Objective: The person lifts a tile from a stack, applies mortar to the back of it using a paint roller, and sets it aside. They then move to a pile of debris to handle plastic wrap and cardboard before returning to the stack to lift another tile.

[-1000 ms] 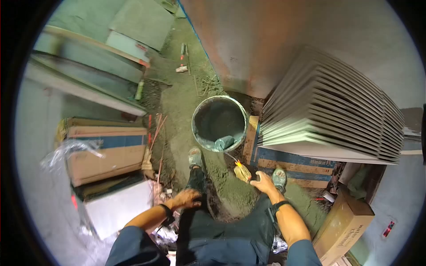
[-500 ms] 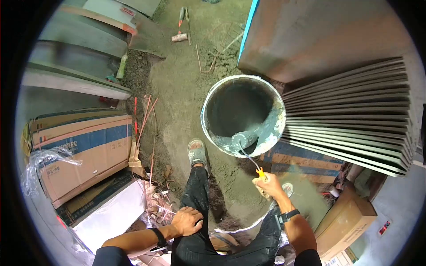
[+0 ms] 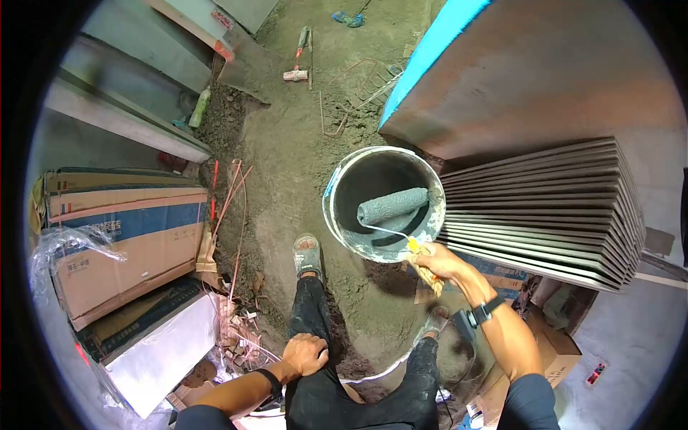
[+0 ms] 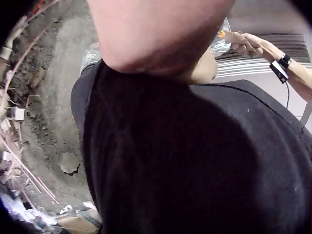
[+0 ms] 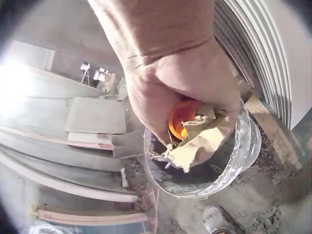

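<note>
My right hand point(image 3: 443, 261) grips the handle of a paint roller, a tan wrap point(image 5: 204, 144) around the grip and an orange end point(image 5: 183, 119) showing by my fingers. The grey-coated roller point(image 3: 393, 206) lies across the inside of a round white bucket point(image 3: 331, 204), over dark grey contents. Its bent wire frame point(image 3: 383, 229) reaches over the bucket's near rim. My left hand point(image 3: 306, 353) rests on the dark trousers at my left knee, fingers loosely curled, holding nothing. In the left wrist view, dark trouser cloth point(image 4: 165, 146) fills most of the picture below that hand.
Stacked grey panels point(image 3: 530, 215) lean just right of the bucket. Cardboard boxes point(image 3: 129, 236) and scraps point(image 3: 240, 326) lie to the left. A mallet point(image 3: 296, 74) and bent wire rods point(image 3: 333, 129) lie on the dirty floor ahead. A carton point(image 3: 552, 351) stands at the right.
My right hand has closed round the roller handle and moved up toward the bucket. The roller has swung from the near wall to lie across the bucket. My left hand stays at the knee.
</note>
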`<action>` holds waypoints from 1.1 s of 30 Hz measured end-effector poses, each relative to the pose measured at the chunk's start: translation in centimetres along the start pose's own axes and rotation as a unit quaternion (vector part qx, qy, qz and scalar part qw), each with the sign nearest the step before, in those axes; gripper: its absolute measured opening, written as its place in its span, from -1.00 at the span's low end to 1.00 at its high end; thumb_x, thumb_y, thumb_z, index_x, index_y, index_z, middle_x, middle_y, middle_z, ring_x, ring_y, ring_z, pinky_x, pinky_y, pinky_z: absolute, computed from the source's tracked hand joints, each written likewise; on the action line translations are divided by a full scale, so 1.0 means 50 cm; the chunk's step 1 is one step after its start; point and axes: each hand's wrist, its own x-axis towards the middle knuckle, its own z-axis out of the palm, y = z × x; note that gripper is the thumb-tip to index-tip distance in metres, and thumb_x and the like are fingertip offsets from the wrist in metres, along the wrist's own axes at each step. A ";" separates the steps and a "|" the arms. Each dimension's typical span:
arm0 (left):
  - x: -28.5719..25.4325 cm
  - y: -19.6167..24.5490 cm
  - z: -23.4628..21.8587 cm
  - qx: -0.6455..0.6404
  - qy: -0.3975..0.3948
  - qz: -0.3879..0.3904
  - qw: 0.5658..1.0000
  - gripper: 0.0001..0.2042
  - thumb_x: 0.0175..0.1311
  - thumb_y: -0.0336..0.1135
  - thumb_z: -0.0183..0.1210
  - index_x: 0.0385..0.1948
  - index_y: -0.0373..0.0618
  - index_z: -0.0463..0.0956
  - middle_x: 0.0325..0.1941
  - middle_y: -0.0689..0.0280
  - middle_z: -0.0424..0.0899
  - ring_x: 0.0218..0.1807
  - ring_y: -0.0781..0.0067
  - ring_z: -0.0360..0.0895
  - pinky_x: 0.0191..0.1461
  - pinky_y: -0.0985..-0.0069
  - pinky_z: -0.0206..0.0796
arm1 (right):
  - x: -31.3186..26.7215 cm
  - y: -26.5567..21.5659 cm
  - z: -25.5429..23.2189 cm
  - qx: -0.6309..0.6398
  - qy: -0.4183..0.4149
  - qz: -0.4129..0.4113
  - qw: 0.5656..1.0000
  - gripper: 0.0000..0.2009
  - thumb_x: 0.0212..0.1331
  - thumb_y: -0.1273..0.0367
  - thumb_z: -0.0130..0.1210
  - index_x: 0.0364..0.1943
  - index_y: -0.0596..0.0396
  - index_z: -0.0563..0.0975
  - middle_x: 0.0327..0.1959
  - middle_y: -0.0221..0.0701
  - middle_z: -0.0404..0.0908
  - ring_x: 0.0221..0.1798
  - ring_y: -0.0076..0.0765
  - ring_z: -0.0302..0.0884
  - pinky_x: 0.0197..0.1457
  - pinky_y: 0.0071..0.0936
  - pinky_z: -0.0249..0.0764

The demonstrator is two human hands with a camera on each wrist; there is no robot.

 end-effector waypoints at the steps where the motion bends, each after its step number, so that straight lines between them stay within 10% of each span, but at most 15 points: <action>1: -0.001 -0.010 -0.007 -0.011 0.010 0.001 1.000 -0.72 0.19 -0.12 0.02 -0.35 -0.12 0.60 -0.29 0.12 0.68 -0.12 0.08 0.60 0.09 0.20 0.36 | 0.032 -0.009 0.004 -0.053 0.059 0.037 0.996 -0.77 0.24 0.28 0.17 -0.25 0.20 0.53 -0.48 -0.46 0.51 -0.45 -0.60 0.39 -0.42 -0.55 0.32; 8: -0.005 -0.073 -0.086 -0.105 0.056 -0.004 0.993 -0.76 0.14 -0.18 0.07 -0.38 -0.14 0.61 -0.31 0.10 0.67 -0.12 0.04 0.59 0.09 0.18 0.36 | 0.256 -0.038 0.023 -0.259 0.085 0.185 0.944 -0.66 0.05 0.38 0.12 -0.19 0.45 0.59 -0.22 -0.01 0.67 -0.23 -0.08 0.66 -0.23 -0.09 0.51; 15: -0.004 -0.125 -0.123 -0.163 0.123 0.017 0.979 -0.83 0.04 -0.29 0.12 -0.41 -0.16 0.59 -0.35 0.14 0.67 -0.21 0.04 0.61 -0.01 0.18 0.42 | 0.407 -0.016 0.048 -0.320 0.100 0.236 0.912 -0.65 0.12 0.37 0.03 -0.10 0.40 0.59 -0.06 0.03 0.65 0.00 0.07 0.65 0.01 -0.16 0.54; 23: 0.023 -0.097 -0.136 -0.157 0.084 -0.002 0.984 -0.81 0.10 -0.25 0.09 -0.38 -0.14 0.59 -0.31 0.13 0.67 -0.16 0.04 0.59 0.07 0.20 0.38 | 0.355 -0.019 0.062 -0.308 0.180 0.111 0.928 -0.60 0.10 0.22 0.09 -0.13 0.29 0.62 -0.10 0.08 0.64 0.01 0.18 0.61 0.10 -0.08 0.49; 33: 0.023 -0.093 -0.142 -0.138 0.078 -0.003 0.987 -0.80 0.10 -0.24 0.09 -0.40 -0.16 0.59 -0.33 0.13 0.67 -0.17 0.04 0.59 0.04 0.18 0.39 | 0.387 0.035 0.024 -0.353 0.087 0.210 0.907 -0.63 0.13 0.26 0.06 -0.16 0.32 0.63 -0.06 0.04 0.64 0.05 0.14 0.60 0.08 -0.11 0.50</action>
